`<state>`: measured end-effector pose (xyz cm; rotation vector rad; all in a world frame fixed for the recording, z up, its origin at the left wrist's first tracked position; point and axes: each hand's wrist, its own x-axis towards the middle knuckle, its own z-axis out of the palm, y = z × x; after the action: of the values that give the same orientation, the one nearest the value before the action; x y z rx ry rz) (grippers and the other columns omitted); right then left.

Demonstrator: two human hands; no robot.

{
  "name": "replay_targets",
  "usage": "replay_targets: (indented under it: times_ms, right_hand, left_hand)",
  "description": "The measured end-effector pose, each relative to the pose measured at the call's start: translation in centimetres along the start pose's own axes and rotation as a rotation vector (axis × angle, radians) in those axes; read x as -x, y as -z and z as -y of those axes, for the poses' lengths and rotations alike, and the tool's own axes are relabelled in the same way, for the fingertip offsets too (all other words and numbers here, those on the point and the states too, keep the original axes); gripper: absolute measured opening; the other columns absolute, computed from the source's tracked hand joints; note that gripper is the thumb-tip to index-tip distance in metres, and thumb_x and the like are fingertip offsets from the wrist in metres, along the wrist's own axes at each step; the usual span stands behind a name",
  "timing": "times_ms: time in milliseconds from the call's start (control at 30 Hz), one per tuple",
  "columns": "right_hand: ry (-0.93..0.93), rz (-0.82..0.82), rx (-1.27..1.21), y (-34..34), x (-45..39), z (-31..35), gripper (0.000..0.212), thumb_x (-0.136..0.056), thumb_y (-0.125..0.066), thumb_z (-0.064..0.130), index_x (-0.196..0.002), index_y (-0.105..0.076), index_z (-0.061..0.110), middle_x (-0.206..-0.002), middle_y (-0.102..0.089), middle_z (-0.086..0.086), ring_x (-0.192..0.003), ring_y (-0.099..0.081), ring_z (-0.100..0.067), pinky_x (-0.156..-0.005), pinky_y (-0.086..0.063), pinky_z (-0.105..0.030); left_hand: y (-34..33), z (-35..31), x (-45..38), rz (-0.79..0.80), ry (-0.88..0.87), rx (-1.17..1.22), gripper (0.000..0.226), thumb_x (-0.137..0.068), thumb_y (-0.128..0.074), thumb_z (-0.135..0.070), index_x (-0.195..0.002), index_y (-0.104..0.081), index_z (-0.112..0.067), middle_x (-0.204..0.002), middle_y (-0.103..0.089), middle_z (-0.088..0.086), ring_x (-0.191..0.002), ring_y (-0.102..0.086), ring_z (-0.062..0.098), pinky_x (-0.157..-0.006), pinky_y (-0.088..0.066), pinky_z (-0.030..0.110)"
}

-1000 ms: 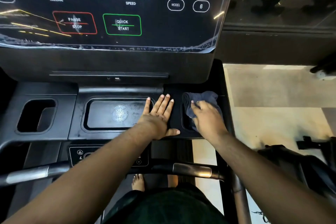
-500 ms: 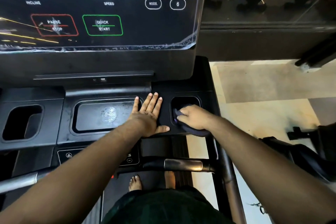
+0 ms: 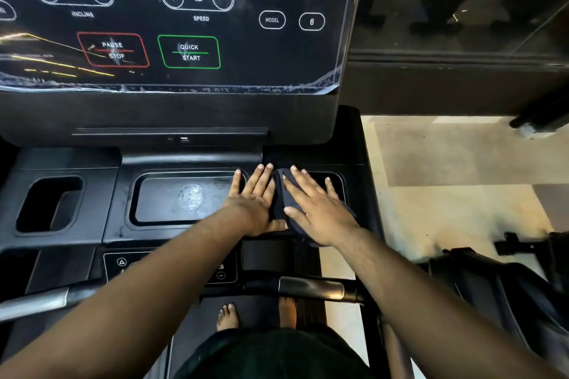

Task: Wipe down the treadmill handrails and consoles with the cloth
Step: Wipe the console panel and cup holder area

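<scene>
I stand on a black treadmill. Its console screen fills the upper left, with a black tray deck below it. My right hand lies flat, fingers spread, pressing a dark blue cloth onto the deck at the left edge of the right cup holder. Most of the cloth is hidden under that hand. My left hand rests flat on the deck just left of the cloth, fingers apart, holding nothing. The front handrail with a metal grip crosses below my forearms.
A shallow centre tray with a round emblem sits left of my hands, and a left cup holder lies further left. A small control panel is under my left forearm. Pale floor and another machine are to the right.
My right hand has come out of the right cup holder and moved left, opening flat on the cloth beside my left hand. The left hand has stayed in place.
</scene>
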<state>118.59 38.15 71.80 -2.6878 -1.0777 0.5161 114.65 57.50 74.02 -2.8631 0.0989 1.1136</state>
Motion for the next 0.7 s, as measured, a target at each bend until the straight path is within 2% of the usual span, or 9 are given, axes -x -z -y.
replay_targets:
  times_ms: [67,133,200,300,400,467,533,600,700]
  right_hand:
    - [-0.042,-0.034,0.000,0.3,0.0,0.4,0.065,-0.106,-0.034,0.054,-0.164,-0.013,0.033,-0.173,0.008,0.010,-0.159,-0.004,-0.015,-0.124,-0.018,-0.059]
    - [-0.086,-0.075,-0.005,0.0,1.3,1.1,0.062,-0.106,-0.041,0.051,-0.162,-0.024,0.030,-0.173,-0.005,0.004,-0.149,-0.036,-0.024,-0.114,-0.040,-0.051]
    - [-0.060,-0.125,0.037,-1.0,3.5,1.7,0.061,-0.103,-0.046,0.050,-0.159,-0.033,0.032,-0.171,-0.020,0.002,-0.138,-0.049,-0.026,-0.102,-0.047,-0.045]
    - [0.025,-0.185,0.185,-2.7,6.2,0.4,0.064,-0.091,-0.062,0.047,-0.151,-0.044,0.036,-0.161,-0.041,0.003,-0.132,-0.053,-0.025,-0.098,-0.047,-0.045]
    - [0.053,-0.262,0.364,-2.7,7.0,-2.8,0.066,-0.087,-0.059,0.053,-0.148,-0.050,0.030,-0.151,-0.052,-0.005,-0.121,-0.059,-0.028,-0.096,-0.043,-0.048]
    - [0.011,-0.250,0.425,-2.7,7.3,-3.7,0.071,-0.087,-0.058,0.059,-0.150,-0.049,0.028,-0.150,-0.052,-0.010,-0.125,-0.058,-0.030,-0.101,-0.039,-0.052]
    - [-0.090,-0.222,0.359,-3.0,6.6,-2.4,0.075,-0.088,-0.053,0.065,-0.152,-0.048,0.027,-0.155,-0.048,-0.011,-0.138,-0.050,-0.031,-0.115,-0.028,-0.059]
    - [-0.156,-0.221,0.209,-3.3,4.9,-0.1,0.072,-0.093,-0.044,0.069,-0.146,-0.056,0.021,-0.153,-0.052,-0.007,-0.142,-0.048,-0.028,-0.122,-0.022,-0.056]
    - [-0.137,-0.233,0.079,-3.1,3.4,0.5,0.069,-0.099,-0.036,0.066,-0.135,-0.065,0.015,-0.138,-0.066,-0.003,-0.127,-0.061,-0.024,-0.110,-0.042,-0.043]
  left_hand:
    - [0.1,0.0,0.1,-0.010,-0.003,0.003,0.116,-0.085,-0.025,-0.089,-0.155,0.025,-0.011,-0.154,0.048,0.008,-0.145,0.042,0.024,-0.118,0.021,0.063]
    - [-0.1,0.0,0.3,-0.034,-0.010,0.030,0.117,-0.084,-0.025,-0.090,-0.154,0.030,-0.013,-0.156,0.046,0.006,-0.146,0.040,0.022,-0.119,0.019,0.063]
    - [-0.2,0.1,0.4,-0.063,-0.012,0.045,0.117,-0.085,-0.029,-0.088,-0.153,0.033,-0.016,-0.157,0.045,0.004,-0.147,0.039,0.021,-0.119,0.017,0.063]
    - [-0.2,0.1,0.3,-0.061,-0.013,0.043,0.115,-0.088,-0.033,-0.084,-0.152,0.034,-0.017,-0.158,0.044,0.004,-0.147,0.039,0.021,-0.119,0.016,0.063]
    - [-0.1,0.2,0.3,-0.057,-0.018,0.068,0.117,-0.084,-0.030,-0.089,-0.153,0.034,-0.018,-0.158,0.044,0.002,-0.147,0.039,0.020,-0.119,0.016,0.064]
    - [-0.3,0.1,0.2,-0.060,-0.019,0.070,0.118,-0.084,-0.029,-0.090,-0.153,0.033,-0.018,-0.158,0.044,0.002,-0.147,0.039,0.020,-0.119,0.016,0.064]
    - [-0.3,0.2,0.1,-0.065,-0.015,0.067,0.118,-0.084,-0.029,-0.090,-0.153,0.033,-0.018,-0.159,0.044,0.002,-0.147,0.039,0.020,-0.119,0.016,0.064]
    - [-0.3,0.2,0.1,-0.054,-0.017,0.057,0.118,-0.084,-0.028,-0.090,-0.153,0.034,-0.018,-0.158,0.044,0.002,-0.147,0.039,0.020,-0.119,0.016,0.064]
    - [-0.1,0.2,0.1,-0.039,-0.017,0.051,0.118,-0.083,-0.026,-0.091,-0.152,0.035,-0.017,-0.157,0.046,0.003,-0.146,0.040,0.021,-0.119,0.014,0.065]
